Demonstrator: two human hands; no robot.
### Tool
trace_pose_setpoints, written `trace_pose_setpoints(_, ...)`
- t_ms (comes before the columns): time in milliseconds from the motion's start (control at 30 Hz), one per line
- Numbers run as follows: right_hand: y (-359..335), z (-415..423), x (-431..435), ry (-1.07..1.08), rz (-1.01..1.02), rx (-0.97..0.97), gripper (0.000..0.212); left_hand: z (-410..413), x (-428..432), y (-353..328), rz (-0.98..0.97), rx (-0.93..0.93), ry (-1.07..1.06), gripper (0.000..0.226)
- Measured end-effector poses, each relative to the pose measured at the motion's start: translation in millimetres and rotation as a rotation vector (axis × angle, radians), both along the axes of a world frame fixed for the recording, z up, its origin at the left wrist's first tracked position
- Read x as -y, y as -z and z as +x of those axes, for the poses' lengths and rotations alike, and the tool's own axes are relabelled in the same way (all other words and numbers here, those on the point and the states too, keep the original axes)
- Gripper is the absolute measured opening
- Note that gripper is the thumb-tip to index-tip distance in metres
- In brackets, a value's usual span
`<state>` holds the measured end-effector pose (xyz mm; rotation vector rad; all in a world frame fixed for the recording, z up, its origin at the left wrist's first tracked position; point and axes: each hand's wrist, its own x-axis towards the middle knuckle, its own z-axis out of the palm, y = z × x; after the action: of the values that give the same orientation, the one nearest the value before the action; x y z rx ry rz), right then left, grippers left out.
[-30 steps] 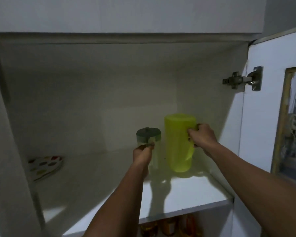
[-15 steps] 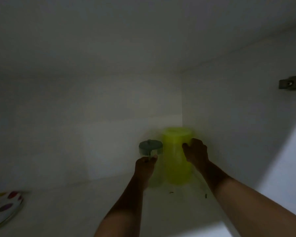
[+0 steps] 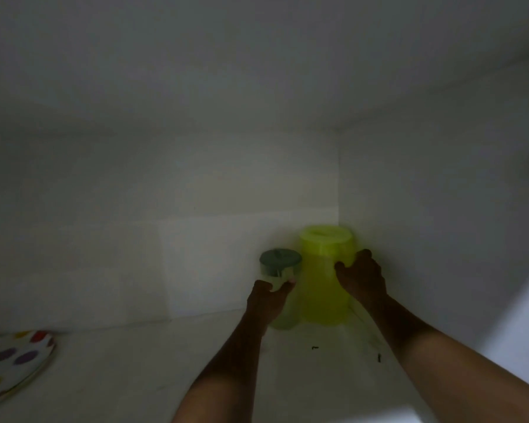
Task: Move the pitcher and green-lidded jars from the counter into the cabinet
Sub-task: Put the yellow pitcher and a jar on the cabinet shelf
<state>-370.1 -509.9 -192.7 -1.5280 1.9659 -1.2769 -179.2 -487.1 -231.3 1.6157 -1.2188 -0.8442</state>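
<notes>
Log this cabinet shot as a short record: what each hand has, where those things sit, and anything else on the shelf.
left hand: around the green-lidded jar
right hand: on the yellow-green pitcher
pitcher position: upright in the back right corner
jar position: just left of the pitcher
also on shelf: spotted plate, far left
light: dim, details blurred

The cabinet interior (image 3: 226, 178) is dim and grainy, lit only from the front right where a pale patch brightens the side wall, while both forearms read as dark silhouettes, the yellow-green pitcher (image 3: 326, 276) glows softly, and everything looks slightly blurred, edges smeared.
</notes>
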Motion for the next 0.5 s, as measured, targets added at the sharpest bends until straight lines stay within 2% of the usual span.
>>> trace_pose_setpoints(100,-1.0,-2.9,-24.9,-0.030,-0.076,-0.019,0.056,2.3,-32.2,-8.2,0.008,0.061,-0.012,0.084)
trace_pose_setpoints(200,-5.7,-1.3,-58.4,-0.147,-0.098,-0.042,0.054,6.3,-74.7,-15.3,-0.013,0.096,-0.039,0.083)
trace_pose_setpoints(367,-5.6,26.7,-123.7,-0.353,-0.043,-0.087,0.046,20.2,-164.5,-16.4,0.000,0.094,-0.105,0.064)
trace_pose_setpoints(500,11.9,66.0,-183.7,-0.545,-0.085,-0.058,0.022,35.2,-242.8,0.1,-0.016,0.097,-0.190,0.053)
